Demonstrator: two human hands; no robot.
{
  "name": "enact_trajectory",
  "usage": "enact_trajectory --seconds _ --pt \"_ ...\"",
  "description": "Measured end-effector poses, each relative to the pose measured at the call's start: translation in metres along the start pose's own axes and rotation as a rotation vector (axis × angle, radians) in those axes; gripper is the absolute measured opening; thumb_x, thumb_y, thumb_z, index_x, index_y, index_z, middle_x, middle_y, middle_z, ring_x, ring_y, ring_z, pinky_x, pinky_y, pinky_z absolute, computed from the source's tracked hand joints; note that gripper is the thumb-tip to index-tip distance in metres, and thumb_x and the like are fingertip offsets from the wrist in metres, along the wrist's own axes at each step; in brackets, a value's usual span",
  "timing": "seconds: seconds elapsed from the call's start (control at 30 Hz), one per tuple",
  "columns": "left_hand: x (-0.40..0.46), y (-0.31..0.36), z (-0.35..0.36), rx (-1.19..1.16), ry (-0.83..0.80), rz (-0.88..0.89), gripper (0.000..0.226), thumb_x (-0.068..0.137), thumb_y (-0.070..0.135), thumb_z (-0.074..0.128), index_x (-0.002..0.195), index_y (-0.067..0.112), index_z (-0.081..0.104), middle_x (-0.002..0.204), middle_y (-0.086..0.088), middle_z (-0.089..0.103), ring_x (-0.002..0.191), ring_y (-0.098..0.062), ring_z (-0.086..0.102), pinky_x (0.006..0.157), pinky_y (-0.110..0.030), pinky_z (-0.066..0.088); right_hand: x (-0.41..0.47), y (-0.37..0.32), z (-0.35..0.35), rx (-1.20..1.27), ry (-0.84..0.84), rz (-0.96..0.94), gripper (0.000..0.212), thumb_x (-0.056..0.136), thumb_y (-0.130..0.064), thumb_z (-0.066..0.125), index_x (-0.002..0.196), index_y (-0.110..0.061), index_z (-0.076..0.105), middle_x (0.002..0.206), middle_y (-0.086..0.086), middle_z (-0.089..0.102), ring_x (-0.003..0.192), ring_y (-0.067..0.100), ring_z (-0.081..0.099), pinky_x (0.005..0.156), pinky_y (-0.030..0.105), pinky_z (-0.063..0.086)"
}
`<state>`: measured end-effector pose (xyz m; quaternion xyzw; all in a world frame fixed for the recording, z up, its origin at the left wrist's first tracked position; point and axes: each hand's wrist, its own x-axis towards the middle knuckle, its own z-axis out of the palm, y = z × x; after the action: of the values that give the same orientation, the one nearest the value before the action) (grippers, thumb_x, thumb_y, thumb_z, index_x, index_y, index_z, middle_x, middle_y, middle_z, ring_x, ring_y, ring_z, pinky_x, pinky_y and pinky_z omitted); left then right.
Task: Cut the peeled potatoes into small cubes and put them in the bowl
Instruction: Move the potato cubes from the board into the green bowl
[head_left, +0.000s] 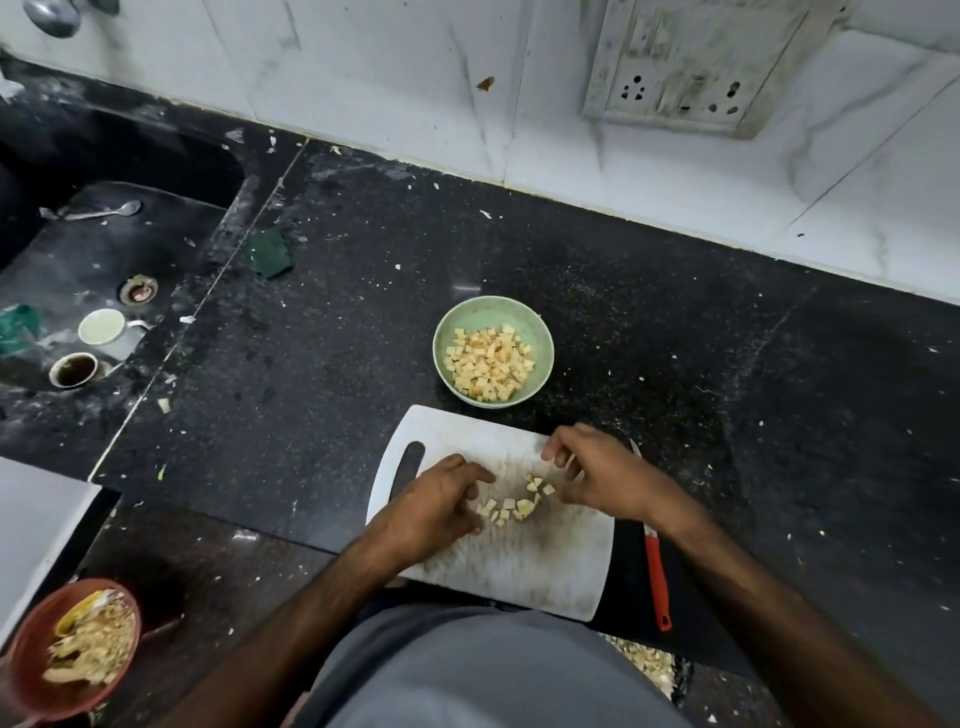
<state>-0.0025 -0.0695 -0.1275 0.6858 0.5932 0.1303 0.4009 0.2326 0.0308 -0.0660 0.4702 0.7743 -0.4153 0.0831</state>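
I see pale yellow potato cubes (511, 506) on a white cutting board (545, 566) smudged grey-brown, and more in a mint-green bowl (543, 338). The counter (649, 322) is black, speckled white. At the board's right edge lies a knife (655, 577) with an orange-red handle; the near-left bowl (28, 644) is reddish-brown.

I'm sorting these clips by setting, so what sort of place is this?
Most likely a home kitchen: a dark stone counter with a sink holding cups, a tiled wall with a socket panel, and a cutting board with diced potato.
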Motion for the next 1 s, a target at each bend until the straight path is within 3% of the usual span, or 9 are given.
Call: enact_trajectory --seconds 0.13,0.3,0.43,0.5,0.6,0.77,1.0 --pt "0.003 0.01 0.008 0.01 0.019 0.031 0.054 0.076 0.011 0.083 0.126 0.02 0.064 0.094 0.011 0.05 0.078 -0.004 0.052 0.073 -0.013 0.039 -0.003 0.008 0.041 0.042 0.064 -0.027 0.045 0.068 -0.003 0.076 0.105 -0.019 0.055 0.101 -0.007 0.042 0.082 0.003 0.048 0.068 0.018 0.045" --pt "0.003 0.018 0.016 -0.018 0.075 0.059 0.047 0.074 -0.003 0.077 0.115 0.017 0.067 0.093 0.004 0.058 0.083 -0.013 0.059 0.073 -0.021 0.043 -0.001 -0.005 0.072 0.125 0.134 -0.068 0.038 0.069 0.003 0.067 0.096 -0.019 0.053 0.101 -0.003 0.045 0.074 -0.002 0.047 0.062 0.01 0.035" --pt "-0.003 0.012 0.017 -0.068 0.132 0.036 0.045 0.073 -0.001 0.079 0.112 0.017 0.065 0.093 0.005 0.057 0.08 -0.009 0.058 0.07 -0.025 0.052 -0.003 -0.002 0.064 0.229 0.246 -0.059 0.034 0.067 0.007 0.067 0.09 -0.016 0.054 0.094 0.002 0.056 0.075 0.01 0.058 0.062 0.019 0.046" --pt "-0.006 0.01 0.017 -0.077 0.142 -0.002 0.046 0.073 0.006 0.084 0.113 0.017 0.065 0.093 0.007 0.055 0.076 -0.007 0.058 0.069 -0.027 0.053 -0.003 0.004 0.058 0.181 0.281 -0.036 0.041 0.065 0.003 0.073 0.097 -0.016 0.056 0.097 -0.002 0.051 0.077 0.008 0.055 0.064 0.024 0.049" --pt "-0.007 0.014 0.02 -0.079 0.136 -0.013 0.05 0.073 0.012 0.086 0.118 0.017 0.065 0.094 0.007 0.055 0.075 -0.007 0.058 0.07 -0.027 0.053 -0.003 0.004 0.06 0.111 0.194 -0.044 0.054 0.068 0.0 0.076 0.115 -0.017 0.054 0.107 -0.007 0.039 0.085 0.004 0.051 0.071 0.026 0.052" --pt "-0.004 0.021 0.026 -0.096 0.18 -0.006 0.045 0.073 -0.001 0.078 0.111 0.018 0.062 0.09 0.009 0.057 0.08 -0.006 0.057 0.069 -0.021 0.047 0.001 -0.012 0.082 0.069 0.178 -0.093 0.039 0.074 -0.001 0.069 0.107 -0.014 0.053 0.109 -0.001 0.041 0.094 0.016 0.053 0.078 0.038 0.051" --pt "-0.009 0.024 0.029 -0.197 0.275 -0.052 0.034 0.076 -0.003 0.073 0.096 0.019 0.057 0.084 0.009 0.062 0.079 -0.007 0.061 0.069 -0.028 0.051 0.005 -0.018 0.1 0.018 0.278 -0.071 0.034 0.074 -0.004 0.067 0.102 -0.016 0.053 0.106 -0.002 0.045 0.092 0.016 0.053 0.078 0.034 0.05"
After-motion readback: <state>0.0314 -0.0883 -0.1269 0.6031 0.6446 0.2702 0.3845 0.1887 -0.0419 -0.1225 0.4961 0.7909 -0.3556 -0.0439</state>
